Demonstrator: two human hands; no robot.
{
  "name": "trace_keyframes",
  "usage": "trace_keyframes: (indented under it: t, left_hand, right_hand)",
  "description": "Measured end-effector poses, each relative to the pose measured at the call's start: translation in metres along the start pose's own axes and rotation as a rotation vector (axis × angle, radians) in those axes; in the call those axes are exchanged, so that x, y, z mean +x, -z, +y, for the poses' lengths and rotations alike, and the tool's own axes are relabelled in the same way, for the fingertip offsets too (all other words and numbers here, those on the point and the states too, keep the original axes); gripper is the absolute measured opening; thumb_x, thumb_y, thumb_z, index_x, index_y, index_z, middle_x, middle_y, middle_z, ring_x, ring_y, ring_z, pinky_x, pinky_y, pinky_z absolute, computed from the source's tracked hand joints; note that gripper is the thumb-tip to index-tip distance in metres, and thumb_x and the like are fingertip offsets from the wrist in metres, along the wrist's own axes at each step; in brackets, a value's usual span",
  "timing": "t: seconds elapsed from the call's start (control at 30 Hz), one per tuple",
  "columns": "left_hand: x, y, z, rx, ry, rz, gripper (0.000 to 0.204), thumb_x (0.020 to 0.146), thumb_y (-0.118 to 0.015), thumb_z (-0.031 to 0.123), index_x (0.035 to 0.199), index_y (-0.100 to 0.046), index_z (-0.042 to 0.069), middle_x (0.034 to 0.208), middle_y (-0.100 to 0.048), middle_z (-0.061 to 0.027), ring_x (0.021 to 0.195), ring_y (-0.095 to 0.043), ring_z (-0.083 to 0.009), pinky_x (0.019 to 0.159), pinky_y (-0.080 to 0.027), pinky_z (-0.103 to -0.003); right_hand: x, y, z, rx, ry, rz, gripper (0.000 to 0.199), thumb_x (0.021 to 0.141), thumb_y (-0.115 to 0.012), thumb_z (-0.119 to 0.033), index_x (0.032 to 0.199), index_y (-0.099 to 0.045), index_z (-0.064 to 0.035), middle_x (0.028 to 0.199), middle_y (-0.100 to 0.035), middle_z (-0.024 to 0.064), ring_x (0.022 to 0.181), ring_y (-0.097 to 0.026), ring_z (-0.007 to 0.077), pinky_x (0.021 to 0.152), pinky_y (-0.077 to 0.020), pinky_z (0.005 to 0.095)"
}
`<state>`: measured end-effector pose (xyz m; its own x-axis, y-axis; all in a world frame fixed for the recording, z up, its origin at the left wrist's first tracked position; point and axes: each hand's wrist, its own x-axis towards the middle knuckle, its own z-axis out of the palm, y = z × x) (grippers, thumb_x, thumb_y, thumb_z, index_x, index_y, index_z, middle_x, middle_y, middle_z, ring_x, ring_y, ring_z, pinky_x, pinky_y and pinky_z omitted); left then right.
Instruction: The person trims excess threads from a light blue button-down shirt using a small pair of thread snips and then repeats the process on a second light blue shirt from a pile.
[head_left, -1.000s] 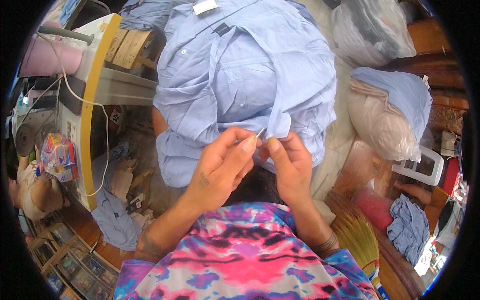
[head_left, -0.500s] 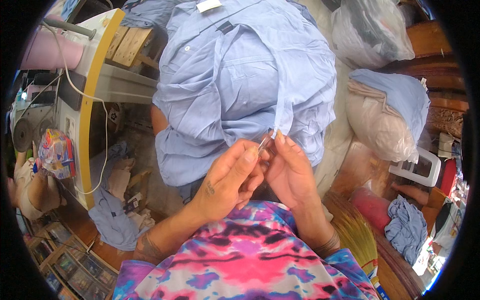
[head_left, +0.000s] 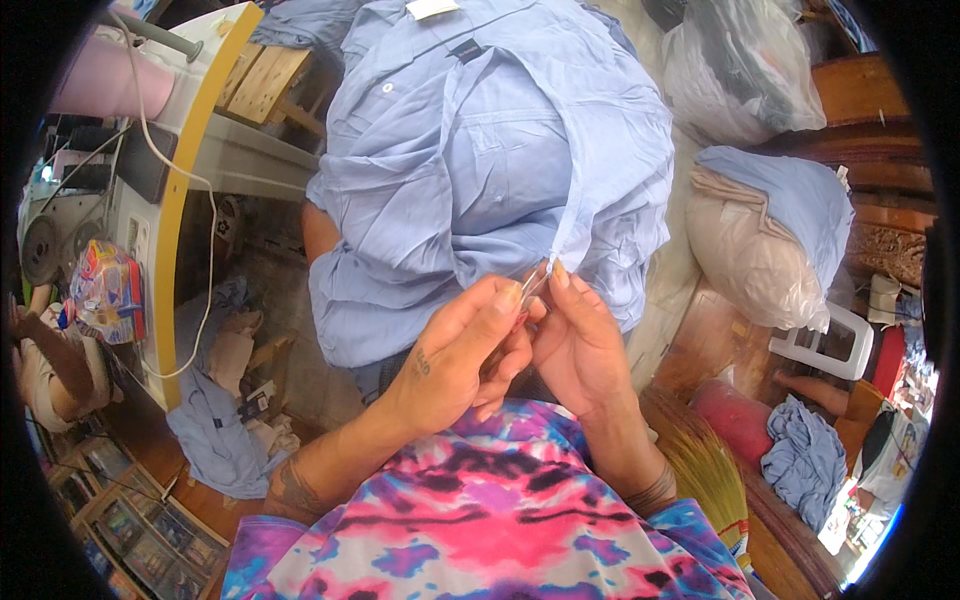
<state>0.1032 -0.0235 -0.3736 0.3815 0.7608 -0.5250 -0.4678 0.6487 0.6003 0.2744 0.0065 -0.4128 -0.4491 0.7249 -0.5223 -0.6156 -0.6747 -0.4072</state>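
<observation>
Head view: my left hand (head_left: 455, 350) pinches small metal snips (head_left: 533, 283), and my right hand (head_left: 580, 340) pinches a strip of the blue shirt (head_left: 480, 170) heaped on my lap. A white label (head_left: 432, 8) sits at its collar. A colourful packet (head_left: 105, 292) lies far left.

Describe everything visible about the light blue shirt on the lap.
The light blue shirt is thin woven cloth, crumpled in a heap on the person's lap. A collar with a white tag lies at the far end, small buttons show, and a narrow strip hangs down to the left hand and right hand, which pinch its edge.
</observation>
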Motion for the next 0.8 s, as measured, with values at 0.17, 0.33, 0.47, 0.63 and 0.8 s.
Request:
trace_keyframes:
  t: [0.17,0.33,0.47,0.63,0.8]
  left_hand:
    - [0.0018,-0.0011,-0.0039,0.016,-0.01,0.027,0.052,0.114,-0.037,0.052,0.126,-0.055,0.004,0.073,-0.052,-0.0053,0.042,-0.035,-0.0076,0.039,-0.042,-0.026]
    - [0.0015,-0.001,-0.0041,-0.002,-0.009,0.025,0.052,0.114,-0.037,0.052,0.126,-0.055,0.004,0.073,-0.052,-0.0055,0.043,-0.036,-0.0078,0.039,-0.044,-0.026]
    - [0.0016,-0.0002,-0.0055,-0.01,-0.014,0.027,0.052,0.114,-0.037,0.052,0.125,-0.055,0.004,0.074,-0.053,-0.0057,0.043,-0.036,-0.0078,0.039,-0.044,-0.026]
    - [0.002,-0.0001,-0.0059,-0.025,-0.02,0.038,0.053,0.114,-0.037,0.052,0.125,-0.055,0.003,0.073,-0.053,-0.006,0.042,-0.037,-0.008,0.039,-0.046,-0.027]
    - [0.0033,0.0005,-0.0067,-0.044,-0.031,0.04,0.054,0.114,-0.037,0.052,0.125,-0.056,0.003,0.073,-0.053,-0.0064,0.042,-0.038,-0.0082,0.039,-0.047,-0.028]
  right_hand:
    - [0.0003,-0.0004,-0.0001,-0.012,0.0,-0.014,0.023,0.112,-0.057,-0.035,0.108,-0.064,-0.0132,0.092,-0.06,-0.0026,0.087,-0.06,0.0111,0.081,-0.0504,0.0315]
    - [0.0026,0.0019,0.0014,0.004,-0.006,-0.033,0.024,0.112,-0.056,-0.035,0.11,-0.064,-0.0129,0.092,-0.06,-0.0024,0.087,-0.06,0.0112,0.08,-0.0504,0.0312]
    - [0.0029,0.0019,0.0011,0.015,-0.028,-0.037,0.025,0.112,-0.056,-0.035,0.111,-0.064,-0.0118,0.092,-0.06,-0.0021,0.087,-0.06,0.0115,0.08,-0.0506,0.0311]
    - [0.0046,0.0035,0.0026,0.018,-0.018,-0.043,0.025,0.112,-0.057,-0.035,0.112,-0.064,-0.0115,0.093,-0.061,-0.0018,0.087,-0.06,0.0117,0.081,-0.0508,0.0312]
    - [0.0055,0.0025,0.0036,-0.035,0.022,-0.029,0.025,0.111,-0.058,-0.036,0.113,-0.064,-0.0119,0.094,-0.062,-0.0022,0.088,-0.06,0.0113,0.081,-0.0507,0.0313]
